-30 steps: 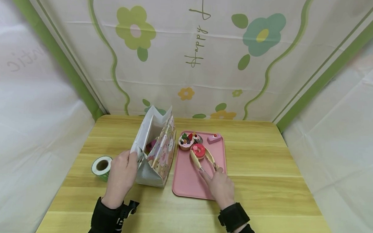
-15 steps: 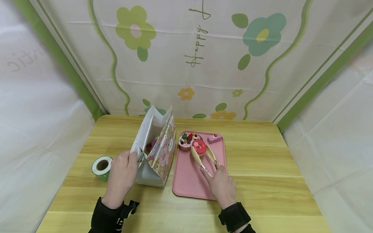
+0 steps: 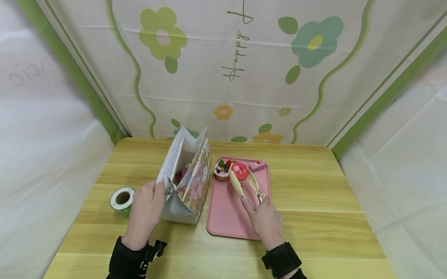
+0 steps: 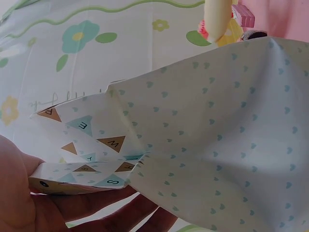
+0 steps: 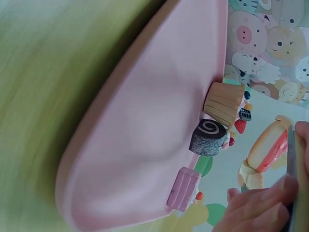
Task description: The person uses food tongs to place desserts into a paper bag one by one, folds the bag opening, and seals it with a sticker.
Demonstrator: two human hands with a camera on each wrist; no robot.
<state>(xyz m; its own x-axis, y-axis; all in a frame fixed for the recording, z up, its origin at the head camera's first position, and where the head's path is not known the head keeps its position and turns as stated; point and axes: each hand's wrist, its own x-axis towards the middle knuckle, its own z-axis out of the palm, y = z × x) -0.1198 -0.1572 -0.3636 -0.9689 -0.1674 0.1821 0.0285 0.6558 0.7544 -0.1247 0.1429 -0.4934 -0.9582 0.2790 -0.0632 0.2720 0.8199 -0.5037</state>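
My left hand point(image 3: 146, 206) grips the near rim of an upright paper bag point(image 3: 193, 192) printed with cartoon animals; the left wrist view shows the thumb inside its folded edge. Something purple point(image 3: 180, 175) lies in the bag, mostly hidden. In my right hand point(image 3: 266, 223) are tongs point(image 3: 236, 184), their cream tips clasping a red-iced doughnut point(image 5: 277, 152) raised above the pink tray point(image 3: 226, 223). At the tray's far end sit a fruit-topped cupcake point(image 3: 221, 172), a dark Swiss roll point(image 5: 207, 137) and a purple cake slice point(image 3: 257, 165).
A roll of labels or tape point(image 3: 122, 199), white with a green side, stands left of my left hand on the wooden table point(image 3: 310, 208). The bag is close beside the tray's left edge. Behind the table hangs a flowered white cloth point(image 3: 196, 81).
The doughnut has risen with the tongs and shifted slightly away from me, now covering the Swiss roll in the head view. My left hand and the bag have stayed in place.
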